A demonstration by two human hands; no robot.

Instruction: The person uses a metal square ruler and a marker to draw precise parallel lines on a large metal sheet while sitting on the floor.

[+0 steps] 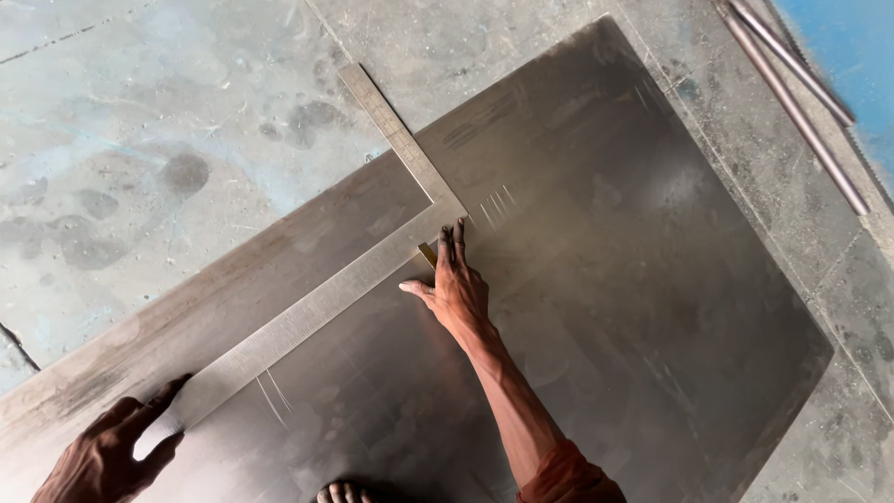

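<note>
Concrete floor; right hand (456, 289) hides small yellowish tool (427, 252).

Soft, even daylight fills the scene; the metal sheet (596, 279) shows a dull sheen without harsh glare. Shadows are faint, focus is sharp, with slight stretching toward the edges.
</note>
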